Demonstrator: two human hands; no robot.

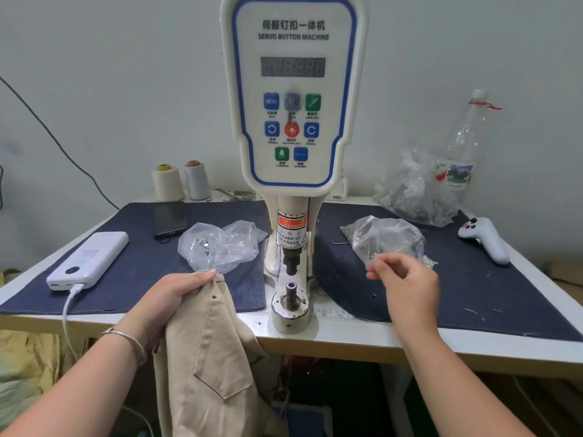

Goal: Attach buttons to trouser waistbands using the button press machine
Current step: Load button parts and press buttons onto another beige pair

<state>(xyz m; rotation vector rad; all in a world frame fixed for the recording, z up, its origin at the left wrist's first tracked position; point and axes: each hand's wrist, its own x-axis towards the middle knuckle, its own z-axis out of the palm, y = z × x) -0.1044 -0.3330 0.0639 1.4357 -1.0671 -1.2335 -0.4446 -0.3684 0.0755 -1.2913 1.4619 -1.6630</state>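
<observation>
1. Head view: my left hand (176, 291) gripped the beige trousers (208, 357) at the waistband, fingers curled over the top edge, lifting it to table height just left of the button press machine (291, 121), I think so it could slide onto the lower die (291, 290).
2. My right hand (407, 279) hovered in front of the right-hand plastic bag (386, 236), fingers loosely curled with thumb and forefinger drawn together; whether a button sat between them I could not tell.
3. The bags lay on either side of the machine, presumably so that parts stayed within reach of each hand.
4. Counted: one machine, one pair of trousers, three plastic bags, two thread cones (181, 181), one power bank (88, 260), one phone (170, 219), one bottle (463, 140), one white controller (485, 238).
</observation>
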